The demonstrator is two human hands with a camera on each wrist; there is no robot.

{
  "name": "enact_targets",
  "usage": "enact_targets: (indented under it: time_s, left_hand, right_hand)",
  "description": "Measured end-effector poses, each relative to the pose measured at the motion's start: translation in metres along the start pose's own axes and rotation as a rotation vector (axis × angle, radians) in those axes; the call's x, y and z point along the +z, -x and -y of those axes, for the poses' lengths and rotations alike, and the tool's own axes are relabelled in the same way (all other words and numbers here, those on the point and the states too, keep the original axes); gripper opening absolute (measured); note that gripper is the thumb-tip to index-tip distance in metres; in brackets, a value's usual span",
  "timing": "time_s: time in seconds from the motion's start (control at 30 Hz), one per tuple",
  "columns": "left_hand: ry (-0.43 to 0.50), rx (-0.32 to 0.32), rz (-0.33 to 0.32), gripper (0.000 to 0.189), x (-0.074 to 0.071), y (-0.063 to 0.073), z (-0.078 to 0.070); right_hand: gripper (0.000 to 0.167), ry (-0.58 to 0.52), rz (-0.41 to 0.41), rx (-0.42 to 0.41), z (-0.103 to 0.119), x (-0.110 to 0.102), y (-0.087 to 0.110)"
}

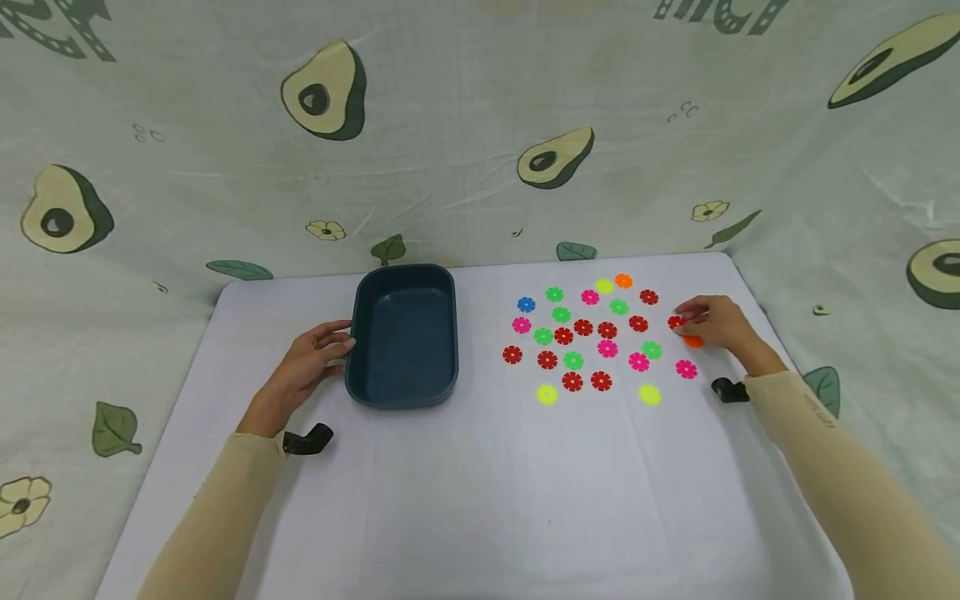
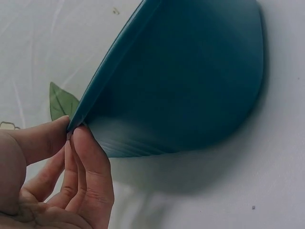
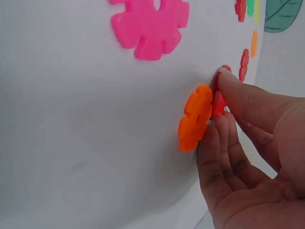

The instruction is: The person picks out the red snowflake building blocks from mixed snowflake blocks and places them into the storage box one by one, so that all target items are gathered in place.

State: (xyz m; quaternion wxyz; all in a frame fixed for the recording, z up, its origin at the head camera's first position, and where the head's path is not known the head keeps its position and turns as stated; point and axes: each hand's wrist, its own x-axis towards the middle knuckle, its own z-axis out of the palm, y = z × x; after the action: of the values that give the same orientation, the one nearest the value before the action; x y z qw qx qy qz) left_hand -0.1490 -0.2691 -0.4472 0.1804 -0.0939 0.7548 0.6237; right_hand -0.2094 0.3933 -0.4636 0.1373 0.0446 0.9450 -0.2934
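Flower-shaped plastic discs [image 1: 607, 331], flat, notched-edged, multicoloured, scattered across right half of white cloth-covered table [image 1: 465, 500], toward far edge. Right hand [image 1: 712, 323] pinches red disc [image 1: 674, 322] near right edge, orange disc [image 1: 693, 342] just beside. Left hand [image 1: 303, 367] pinches rim of dark teal tray [image 1: 405, 350], rounded-cornered, smooth-floored, left of discs near far edge.

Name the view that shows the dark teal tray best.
Head view: it shows the dark teal tray from end to end, rim and inside. The left wrist view shows only part, cut off at the top; the right wrist view, none.
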Motion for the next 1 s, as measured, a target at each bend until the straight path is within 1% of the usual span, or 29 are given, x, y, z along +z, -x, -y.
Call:
enact_targets:
  time_s: [0.2,0.43,0.6,0.73,0.87,1.0]
  left_hand:
    - [0.013,0.001,-0.007,0.06,0.001,-0.001,0.003]
    - [0.018,-0.003,-0.007,0.06,0.0,-0.002,0.004]
    - [0.012,-0.018,-0.01,0.06,0.0,-0.001,0.003]
    - [0.015,-0.023,-0.01,0.061,0.0,0.0,0.003]
    - [0.027,-0.019,-0.003,0.062,0.0,0.0,0.003]
    - [0.033,-0.012,0.003,0.062,0.0,0.0,0.004]
  right_hand:
    - [0.036,-0.002,-0.006,0.026,0.003,0.001,-0.001]
    - [0.033,-0.034,-0.03,0.011,0.004,0.002,0.002]
    - [0.035,-0.075,-0.025,-0.009,0.004,0.003,0.007]
    - [0.037,-0.093,-0.022,-0.007,0.004,0.006,0.01]
    - [0.036,-0.108,-0.027,-0.007,0.013,0.007,0.015]
    - [0.036,-0.156,-0.029,-0.024,0.029,0.006,0.02]
